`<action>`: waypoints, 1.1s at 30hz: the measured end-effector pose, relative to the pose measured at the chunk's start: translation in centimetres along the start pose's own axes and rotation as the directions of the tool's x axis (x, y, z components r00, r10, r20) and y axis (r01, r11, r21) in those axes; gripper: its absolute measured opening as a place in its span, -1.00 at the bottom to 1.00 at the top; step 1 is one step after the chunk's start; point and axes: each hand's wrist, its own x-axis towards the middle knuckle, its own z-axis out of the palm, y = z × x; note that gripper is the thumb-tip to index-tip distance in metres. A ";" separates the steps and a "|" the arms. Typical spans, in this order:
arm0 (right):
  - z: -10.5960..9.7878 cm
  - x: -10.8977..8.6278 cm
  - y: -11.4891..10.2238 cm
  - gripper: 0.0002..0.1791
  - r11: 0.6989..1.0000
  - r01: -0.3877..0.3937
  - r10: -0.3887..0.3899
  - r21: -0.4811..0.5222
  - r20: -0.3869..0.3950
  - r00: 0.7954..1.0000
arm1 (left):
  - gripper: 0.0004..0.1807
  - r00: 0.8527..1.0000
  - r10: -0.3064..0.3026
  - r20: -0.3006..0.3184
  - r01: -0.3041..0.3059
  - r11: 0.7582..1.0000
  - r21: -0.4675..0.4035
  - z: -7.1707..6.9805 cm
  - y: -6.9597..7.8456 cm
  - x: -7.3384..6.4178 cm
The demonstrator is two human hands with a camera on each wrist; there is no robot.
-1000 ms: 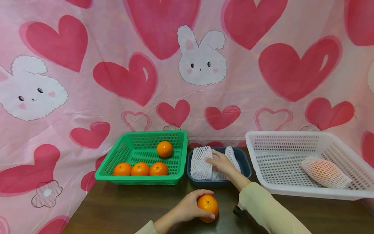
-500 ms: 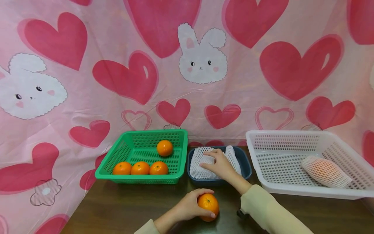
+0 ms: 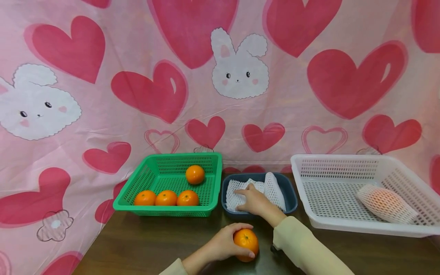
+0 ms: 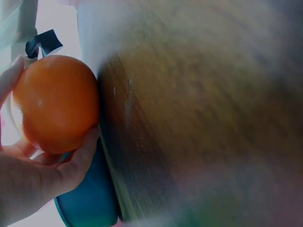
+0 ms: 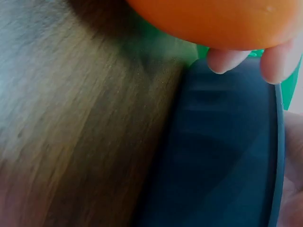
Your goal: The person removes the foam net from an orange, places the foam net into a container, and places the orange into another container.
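My left hand (image 3: 225,244) grips an orange (image 3: 246,244) close over the dark wooden table, thumb on the near side and fingers round the far side. The left wrist view shows the same orange (image 4: 57,104) between thumb and fingers. My right hand (image 3: 255,200) reaches over a dark blue tray (image 3: 290,194), its fingers spread at a white foam net sleeve (image 3: 233,194). Another foam net (image 3: 274,191) stands to the right of that hand. Behind the tray wall (image 5: 222,142) in the right wrist view, most of the right hand is hidden.
A green basket (image 3: 165,211) on the left holds several oranges (image 3: 166,198). On the right, a white basket (image 3: 364,227) holds one orange in a foam net (image 3: 386,203). A pink heart-and-rabbit cloth (image 3: 206,95) hangs behind.
My right hand has let go of the foam net, lifted a little, then lowered again to the left part of the tray. The net there lies flatter. My left hand keeps holding the orange.
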 end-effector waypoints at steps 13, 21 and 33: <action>0.2 0.4 -0.4 -0.37 0.996 -0.031 0.034 -0.084 0.030 0.999 | -0.39 0.999 0.005 -0.038 -0.004 1.000 0.015 0.2 0.5 -0.3; -0.1 -0.2 -0.3 -0.50 1.000 0.008 -0.009 -0.026 -0.048 0.999 | -0.42 0.992 0.052 -0.118 -0.050 0.999 0.018 -0.9 1.5 -0.7; -1.5 0.1 -1.1 -0.58 0.985 0.014 0.008 0.171 -0.128 0.992 | -0.39 0.976 0.045 -0.213 -0.049 0.999 -0.017 -5.2 4.5 -2.4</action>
